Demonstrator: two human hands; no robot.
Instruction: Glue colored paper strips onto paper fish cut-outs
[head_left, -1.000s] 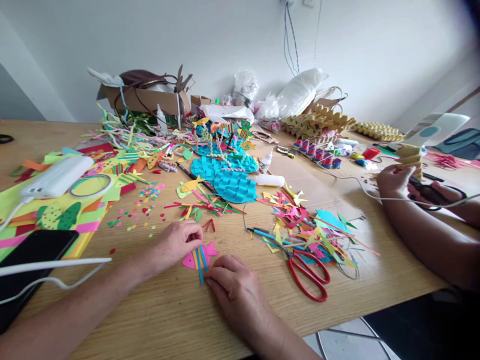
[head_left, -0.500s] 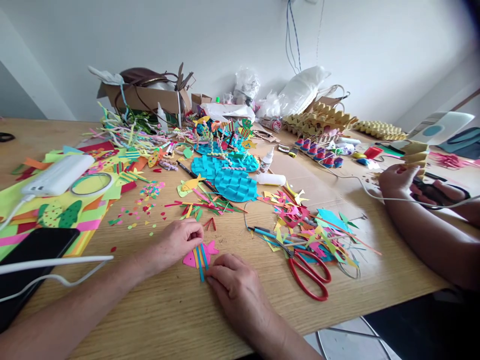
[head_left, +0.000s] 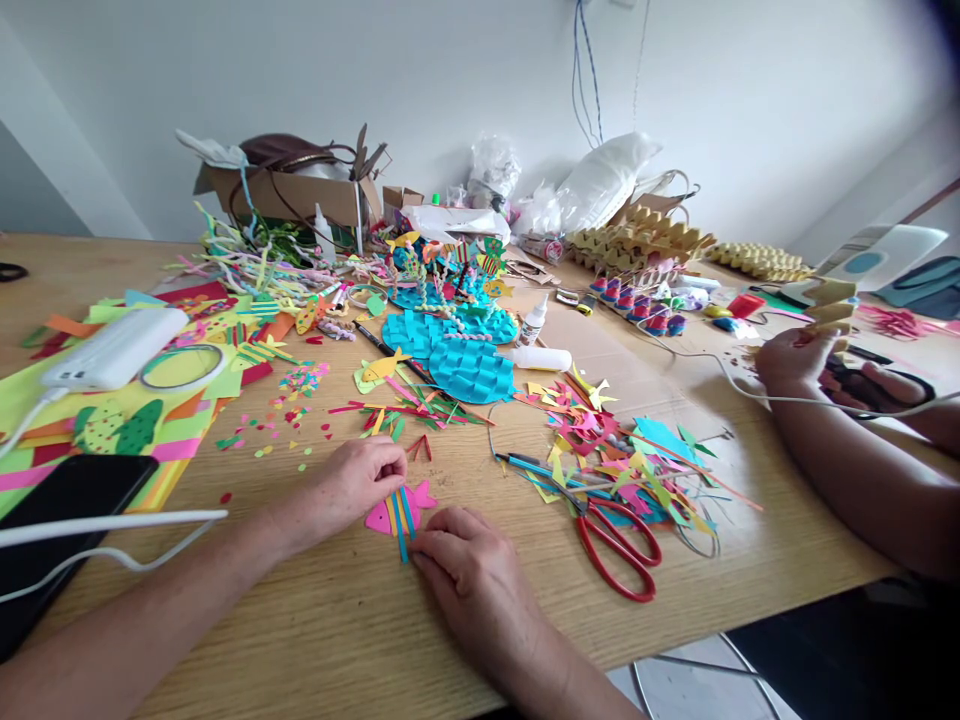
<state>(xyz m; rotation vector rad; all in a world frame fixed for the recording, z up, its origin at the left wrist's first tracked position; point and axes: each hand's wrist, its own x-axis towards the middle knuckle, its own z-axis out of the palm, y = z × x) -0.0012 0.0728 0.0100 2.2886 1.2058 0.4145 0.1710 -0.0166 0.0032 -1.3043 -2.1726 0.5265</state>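
A pink paper fish [head_left: 379, 518] lies flat on the wooden table, crossed by yellow strips and blue paper strips [head_left: 403, 545]. Above it, my left hand [head_left: 367, 475] is closed, thumb and finger pinched on the upper end of a blue strip. My right hand [head_left: 472, 560] pinches the lower end of that blue strip at the fish's lower right. Fingers of both hands partly hide the strip's ends. Small red paper strips [head_left: 421, 447] rest just beyond the fish. Red-handled scissors [head_left: 619, 545] lie to the right of my right hand.
Paper scraps [head_left: 592, 430] spread on the right, behind the scissors. A blue textured paper piece [head_left: 472, 370] with fish decorations stands mid-table. A phone [head_left: 75, 540] and a white power bank [head_left: 116, 350] are left. At right, another person's hand [head_left: 795, 355] holds an egg carton piece [head_left: 832, 305].
My hands and the fish stay practically still. The other person's egg carton piece at the right has shifted slightly.
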